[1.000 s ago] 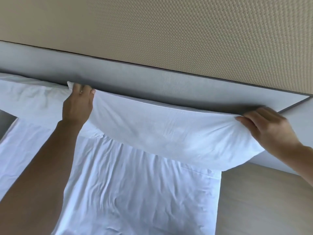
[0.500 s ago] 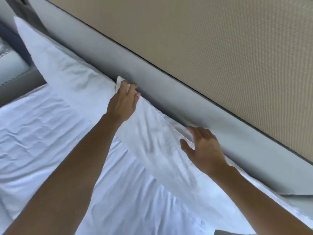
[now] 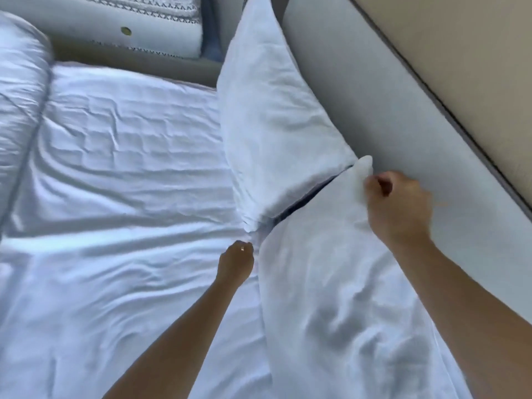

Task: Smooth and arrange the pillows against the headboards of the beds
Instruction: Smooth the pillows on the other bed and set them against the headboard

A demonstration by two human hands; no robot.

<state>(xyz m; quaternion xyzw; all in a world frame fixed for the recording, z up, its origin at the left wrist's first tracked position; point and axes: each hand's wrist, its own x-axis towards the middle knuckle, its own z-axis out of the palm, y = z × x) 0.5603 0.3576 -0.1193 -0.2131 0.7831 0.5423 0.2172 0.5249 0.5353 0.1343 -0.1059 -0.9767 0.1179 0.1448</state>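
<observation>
Our right hand [image 3: 398, 205], at 3 o'clock, pinches the top corner of the near pillow [image 3: 331, 283], and our left hand [image 3: 236, 262], at 6 o'clock, is clenched on its lower corner; the pillow lies along the headboard [image 3: 374, 110]. Toward 12 o'clock the far pillow [image 3: 273, 125] meets it at a dark gap, and we judge an uneven tug could widen that gap or rumple the sheet [image 3: 115, 197]. We count two pillows, two hands, one headboard.

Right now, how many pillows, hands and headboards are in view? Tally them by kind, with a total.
Pillows: 2, the far pillow and the near pillow
Hands: 2, the left hand and the right hand
Headboards: 1, the headboard
Total: 5
</observation>
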